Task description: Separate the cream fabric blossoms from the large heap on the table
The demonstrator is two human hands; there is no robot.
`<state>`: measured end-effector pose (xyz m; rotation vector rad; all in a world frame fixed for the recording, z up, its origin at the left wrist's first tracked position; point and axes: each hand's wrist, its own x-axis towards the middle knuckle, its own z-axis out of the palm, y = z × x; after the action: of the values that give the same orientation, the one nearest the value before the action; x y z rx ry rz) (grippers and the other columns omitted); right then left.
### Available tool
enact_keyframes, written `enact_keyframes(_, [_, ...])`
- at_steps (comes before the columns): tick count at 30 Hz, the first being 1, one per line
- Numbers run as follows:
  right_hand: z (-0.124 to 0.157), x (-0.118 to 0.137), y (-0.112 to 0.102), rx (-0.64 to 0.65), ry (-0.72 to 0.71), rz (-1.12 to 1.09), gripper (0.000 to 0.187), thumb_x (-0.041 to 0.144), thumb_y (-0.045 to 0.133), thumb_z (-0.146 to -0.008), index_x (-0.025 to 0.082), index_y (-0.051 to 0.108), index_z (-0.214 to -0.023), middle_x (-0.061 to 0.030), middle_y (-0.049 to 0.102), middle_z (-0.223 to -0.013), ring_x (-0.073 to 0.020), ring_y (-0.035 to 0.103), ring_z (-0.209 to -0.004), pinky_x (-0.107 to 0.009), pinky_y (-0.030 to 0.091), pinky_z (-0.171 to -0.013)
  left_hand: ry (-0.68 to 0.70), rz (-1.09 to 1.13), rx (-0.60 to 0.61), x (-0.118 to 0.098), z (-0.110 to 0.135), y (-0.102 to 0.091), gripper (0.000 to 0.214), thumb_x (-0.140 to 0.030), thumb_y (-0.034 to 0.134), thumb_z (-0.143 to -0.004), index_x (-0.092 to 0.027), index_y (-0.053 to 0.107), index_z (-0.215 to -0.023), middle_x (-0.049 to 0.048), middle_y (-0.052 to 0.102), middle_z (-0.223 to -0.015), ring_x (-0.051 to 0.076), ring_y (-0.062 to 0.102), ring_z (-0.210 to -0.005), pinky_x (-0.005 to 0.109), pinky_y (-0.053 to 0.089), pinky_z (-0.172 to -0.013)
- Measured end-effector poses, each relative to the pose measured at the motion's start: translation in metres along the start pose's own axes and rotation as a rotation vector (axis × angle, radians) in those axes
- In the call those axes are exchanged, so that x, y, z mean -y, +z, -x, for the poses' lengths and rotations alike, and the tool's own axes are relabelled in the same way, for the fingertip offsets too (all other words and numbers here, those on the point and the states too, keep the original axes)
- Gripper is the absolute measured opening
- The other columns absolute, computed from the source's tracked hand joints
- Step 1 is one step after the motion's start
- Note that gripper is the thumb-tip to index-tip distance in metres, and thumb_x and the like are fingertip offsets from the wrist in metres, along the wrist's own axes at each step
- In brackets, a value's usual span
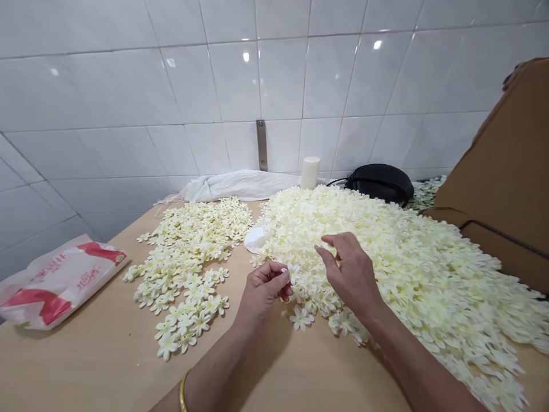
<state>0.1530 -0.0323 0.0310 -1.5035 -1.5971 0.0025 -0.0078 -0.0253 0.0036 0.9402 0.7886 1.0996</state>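
My left hand [266, 287] pinches a pale artificial flower [293, 273] between thumb and fingertips, just above the table's front middle. To its right, my right hand [349, 269] hovers over the edge of a large heap of cream-white flowers [412, 263], thumb and index finger apart with nothing visible between them. A single flower [302, 318] lies on the table below the two hands. On the left is a smaller spread of similar flowers [189, 252], with yellowish centres.
A white and red tissue pack [64, 280] lies at the left on the wooden table [107, 366]. Along the tiled wall are a white plastic bag [240, 186], a white cylinder [310, 173] and a black rounded object [380, 180]. A cardboard sheet [506, 166] leans at the right.
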Motion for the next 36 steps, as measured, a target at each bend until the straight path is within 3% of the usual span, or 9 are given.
enact_keyframes(2, [0.001,0.001,0.001,-0.071,-0.091,0.096,0.022,0.028,0.044,-0.081,0.014,0.057,-0.092,-0.0115,0.05,-0.094,-0.0188,0.049,-0.073,-0.029,0.037,-0.059,0.002,-0.001,0.005,0.0,0.0,0.0,0.019,-0.026,0.066,-0.063,-0.013,0.054,-0.071,-0.0015,0.052,-0.052,0.006,0.047,-0.047,0.018,0.035,-0.048])
enact_keyframes(5, [0.005,0.007,0.003,0.052,-0.106,-0.046,0.022,0.031,0.043,-0.084,0.015,0.058,-0.087,-0.0099,0.054,-0.086,-0.0187,0.05,-0.075,-0.028,0.038,-0.061,0.019,-0.033,-0.006,-0.002,0.003,0.002,0.018,-0.025,0.065,-0.063,-0.013,0.054,-0.071,-0.0016,0.052,-0.052,0.007,0.048,-0.048,0.018,0.037,-0.049])
enact_keyframes(10, [0.012,0.021,0.01,0.484,0.2,-0.486,0.026,0.039,0.053,-0.077,0.014,0.058,-0.071,-0.003,0.054,-0.064,-0.0124,0.047,-0.057,-0.024,0.036,-0.052,0.063,-0.133,-0.003,-0.006,0.006,0.007,0.018,-0.024,0.064,-0.064,-0.012,0.052,-0.071,-0.0035,0.05,-0.05,0.006,0.047,-0.046,0.018,0.038,-0.048])
enact_keyframes(13, [0.012,0.021,0.011,0.574,0.327,-0.683,0.029,0.038,0.053,-0.076,0.013,0.055,-0.062,0.0002,0.048,-0.054,-0.0093,0.042,-0.051,-0.022,0.033,-0.049,0.067,-0.147,-0.008,-0.005,0.006,0.008,0.021,-0.025,0.064,-0.064,-0.013,0.05,-0.073,-0.0044,0.05,-0.051,0.007,0.048,-0.046,0.018,0.039,-0.046])
enact_keyframes(23, [0.011,0.013,0.015,0.579,0.363,-0.669,0.024,0.034,0.054,-0.074,0.012,0.052,-0.063,0.002,0.041,-0.055,-0.0076,0.033,-0.052,-0.021,0.028,-0.049,0.128,-0.193,-0.037,-0.006,0.008,0.007,0.022,-0.026,0.062,-0.065,-0.014,0.049,-0.077,-0.004,0.05,-0.058,0.007,0.049,-0.048,0.02,0.04,-0.048])
enact_keyframes(30, [0.013,0.013,0.015,0.574,0.299,-0.692,0.029,0.041,0.051,-0.077,0.014,0.047,-0.066,0.0034,0.036,-0.055,-0.0072,0.029,-0.05,-0.021,0.025,-0.047,0.054,-0.151,-0.014,-0.007,0.006,0.008,0.027,-0.023,0.065,-0.061,-0.014,0.053,-0.083,-0.0044,0.049,-0.056,0.008,0.049,-0.049,0.02,0.04,-0.05])
enact_keyframes(36, [0.015,0.012,0.018,0.543,0.292,-0.655,0.037,0.044,0.05,-0.078,0.015,0.038,-0.059,0.0042,0.03,-0.052,-0.0068,0.026,-0.049,-0.02,0.024,-0.045,0.047,-0.168,0.038,-0.007,0.006,0.007,0.015,-0.022,0.062,-0.064,-0.011,0.055,-0.071,-0.0014,0.051,-0.052,0.007,0.047,-0.05,0.019,0.039,-0.052])
